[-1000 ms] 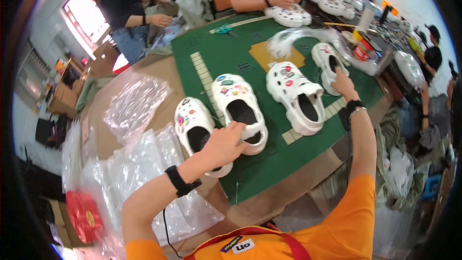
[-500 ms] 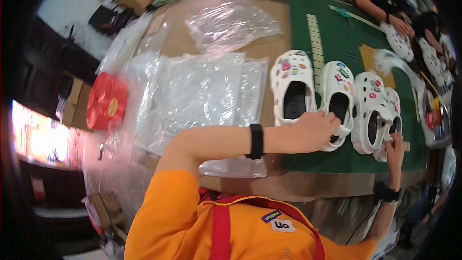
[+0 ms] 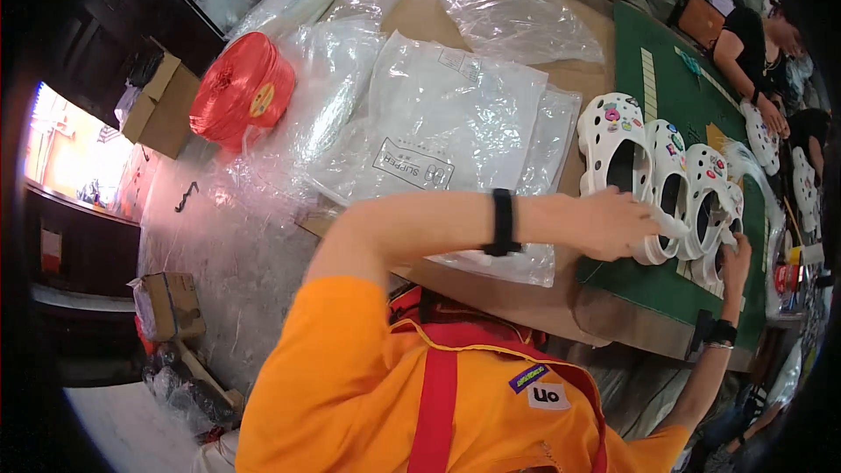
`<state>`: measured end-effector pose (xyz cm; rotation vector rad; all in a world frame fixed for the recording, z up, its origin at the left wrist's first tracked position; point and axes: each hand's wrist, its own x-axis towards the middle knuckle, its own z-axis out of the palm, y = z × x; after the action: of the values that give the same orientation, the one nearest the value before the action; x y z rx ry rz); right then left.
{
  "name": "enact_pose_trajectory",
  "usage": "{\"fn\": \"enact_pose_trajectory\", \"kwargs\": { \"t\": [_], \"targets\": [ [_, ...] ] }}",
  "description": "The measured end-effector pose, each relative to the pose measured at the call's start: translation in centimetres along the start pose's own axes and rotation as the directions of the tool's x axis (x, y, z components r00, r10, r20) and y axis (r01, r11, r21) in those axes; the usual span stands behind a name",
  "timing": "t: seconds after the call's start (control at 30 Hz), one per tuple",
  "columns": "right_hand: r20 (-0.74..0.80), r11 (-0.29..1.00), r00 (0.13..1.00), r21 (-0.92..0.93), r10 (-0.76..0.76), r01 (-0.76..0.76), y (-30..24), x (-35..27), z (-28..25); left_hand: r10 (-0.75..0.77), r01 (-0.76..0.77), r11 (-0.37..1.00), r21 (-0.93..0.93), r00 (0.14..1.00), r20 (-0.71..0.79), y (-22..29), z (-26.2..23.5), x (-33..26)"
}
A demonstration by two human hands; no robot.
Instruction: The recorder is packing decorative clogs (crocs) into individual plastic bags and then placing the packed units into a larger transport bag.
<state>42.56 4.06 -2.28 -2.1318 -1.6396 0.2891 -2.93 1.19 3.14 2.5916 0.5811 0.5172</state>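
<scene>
Four-abreast is how several white clogs stand on the green mat (image 3: 604,278), decorated with colourful charms, toes pointing away from me. My left hand (image 3: 613,223) is curled at the heel end of the leftmost clog (image 3: 599,149) and the second clog (image 3: 667,147); its fingers close on a heel strap, partly blurred. At the right end of the row, my right hand (image 3: 738,261) pinches the heel of the rightmost clog (image 3: 734,200). That clog is partly hidden behind the third clog (image 3: 703,166).
Clear plastic bags (image 3: 464,114) lie flat left of the clogs, with another crumpled bag (image 3: 517,17) beyond. A red twine roll (image 3: 232,92) sits at the left. Across the mat, a co-worker's hand (image 3: 771,116) touches another white clog (image 3: 760,142). Teal scissors (image 3: 688,61) lie on the mat.
The view has swung, so the table appears shifted and turned. The clogs now stand closer together, and my left hand has moved right along their heels. My right hand stays at the rightmost clog.
</scene>
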Motion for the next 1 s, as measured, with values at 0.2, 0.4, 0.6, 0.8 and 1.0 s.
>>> {"fn": "enact_pose_trajectory", "kwargs": {
  "t": [0.2,0.4,0.6,0.8,1.0],
  "targets": [
    [-0.270,0.936,0.902,0.007,-0.338,0.353,-12.6,-5.5,-1.2,-0.413,0.365,0.899,0.243,0.892,0.185,-3.4,-4.3,-14.4],
    [0.010,0.721,0.741,0.239,-0.672,0.651,-25.9,-12.7,3.7,-0.499,0.486,0.866,0.118,0.832,0.241,-7.2,-6.4,-15.9],
    [0.100,0.482,0.472,0.234,-0.876,0.845,-30.2,-16.9,8.0,-0.555,0.634,0.740,0.224,0.764,-0.330,-16.8,-8.6,-11.6],
    [0.311,0.583,0.494,0.368,-0.812,0.725,-26.6,-21.4,9.4,-0.784,0.853,0.509,0.118,0.516,-0.346,-22.4,-7.8,-9.0],
    [0.317,0.785,0.748,0.456,-0.583,0.419,-23.7,-21.5,8.2,-0.558,0.840,0.521,0.153,0.471,-0.683,-24.4,-9.0,-9.1]
  ]
}}
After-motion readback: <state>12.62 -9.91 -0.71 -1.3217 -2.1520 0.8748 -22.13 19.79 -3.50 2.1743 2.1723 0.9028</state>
